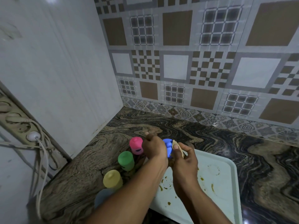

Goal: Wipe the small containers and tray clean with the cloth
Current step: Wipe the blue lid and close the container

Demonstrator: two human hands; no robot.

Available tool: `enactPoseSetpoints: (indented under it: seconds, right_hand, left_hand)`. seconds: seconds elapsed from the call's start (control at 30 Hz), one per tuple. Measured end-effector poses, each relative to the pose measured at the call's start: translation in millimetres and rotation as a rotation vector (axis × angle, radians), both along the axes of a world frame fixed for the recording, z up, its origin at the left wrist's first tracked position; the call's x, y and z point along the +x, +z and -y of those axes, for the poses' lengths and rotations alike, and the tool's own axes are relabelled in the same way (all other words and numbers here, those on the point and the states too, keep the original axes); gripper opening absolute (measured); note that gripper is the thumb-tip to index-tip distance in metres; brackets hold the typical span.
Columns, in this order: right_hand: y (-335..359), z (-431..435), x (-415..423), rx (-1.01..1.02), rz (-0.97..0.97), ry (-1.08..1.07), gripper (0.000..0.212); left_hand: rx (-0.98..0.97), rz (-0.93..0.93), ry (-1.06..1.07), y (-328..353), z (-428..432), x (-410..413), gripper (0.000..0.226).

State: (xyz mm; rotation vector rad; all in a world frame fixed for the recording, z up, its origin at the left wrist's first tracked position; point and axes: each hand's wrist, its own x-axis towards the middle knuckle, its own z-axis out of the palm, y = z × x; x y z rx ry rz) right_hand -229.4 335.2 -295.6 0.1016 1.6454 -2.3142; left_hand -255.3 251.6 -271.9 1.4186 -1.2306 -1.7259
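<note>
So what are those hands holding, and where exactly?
The left hand grips the blue container round its side; the right hand pinches a beige cloth against the container's other side.

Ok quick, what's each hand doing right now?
Left hand: closed, holding the blue container.
Right hand: closed, pinching the cloth against that container.
</note>
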Motion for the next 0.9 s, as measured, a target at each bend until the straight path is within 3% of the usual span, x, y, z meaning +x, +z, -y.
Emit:
enactPoseSetpoints:
  seconds: [0.13,0.2,0.3,0.4,0.47,0.57,0.63,0.73,0.83,0.9]
  right_hand:
    - [17,-24,-28,0.035,0.068,0.309,0.013]
    - [27,-31,-34,0.06,0.057,0.443,0.015]
    - [20,-14,-18,0.018,-0.014,0.268,0.011]
    - [6,1,2,0.029,-0.004,0.047,0.01]
    - [9,-6,-3,0.037,0.056,0.126,0.007]
    - [25,-28,-25,0.115,0.056,0.383,0.006]
    - [32,-31,-32,0.122,0.025,0.457,0.004]
    - [24,-11,-16,0.114,-0.024,0.258,0.007]
    - [13,1,3,0.077,0.01,0.052,0.011]
    - [15,-6,-1,0.102,0.065,0.138,0.008]
  left_hand:
    - [0.222,0.031,-0.413,-7,18,10,0.061]
    - [0.114,0.067,-0.524,1,25,12,0.057]
    - [-0.159,-0.009,-0.236,15,10,12,0.05]
    - [-0.145,-0.033,0.039,13,-4,16,0.054]
    - [-0.014,0.017,-0.09,1,-1,20,0.053]
    - [0.22,0.056,-0.488,0,21,25,0.059]
    - [0.163,0.052,-0.59,7,26,23,0.061]
    - [-0.112,0.026,-0.329,18,9,16,0.053]
    - [-0.143,0.007,-0.044,17,-3,20,0.049]
    - [-0.079,0.042,-0.058,3,2,24,0.049]
